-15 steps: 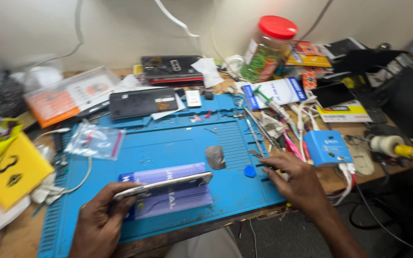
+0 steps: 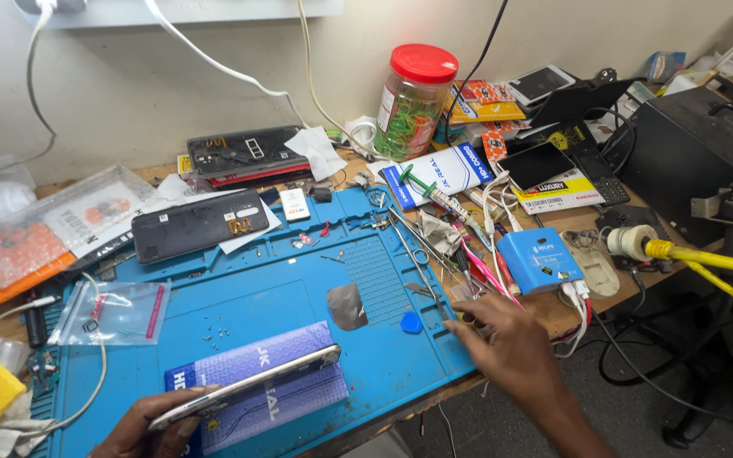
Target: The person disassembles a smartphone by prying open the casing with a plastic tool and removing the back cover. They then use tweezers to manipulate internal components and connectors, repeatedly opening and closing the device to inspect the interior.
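Left hand (image 2: 150,424) at the bottom left of the frame is gripping a phone (image 2: 243,388) by its lower-left end, fingers curled around the edge. The phone is being held edge-on, long axis running from lower left up to right, lying over a purple box (image 2: 290,382) on the blue mat (image 2: 282,297).

Right hand (image 2: 506,348) at lower centre-right is reaching up-left onto the mat's right edge, fingers bent, tips lying among the tweezers (image 2: 413,254) and thin tools there. I cannot tell whether it is pinching anything; the fingertips are hiding what is under them. A blue pick (image 2: 411,322) is lying just left of those fingertips, and a grey patch (image 2: 347,305) is sitting a bit further left, between pick and phone.

So the phone is lying left and slightly below the right hand, well apart, with the pick and patch in between; the left hand is the one nearer the phone.

Around: tiny screws (image 2: 214,331) are scattered loose on the mat just above the box. A clear bag (image 2: 116,312) is sitting at left. A dark phone back (image 2: 201,225) is lying at upper left of the mat. A red-lidded jar (image 2: 413,102) is standing at top centre. A small blue unit (image 2: 540,259) with cables is sitting just above the right hand, close enough to crowd it.
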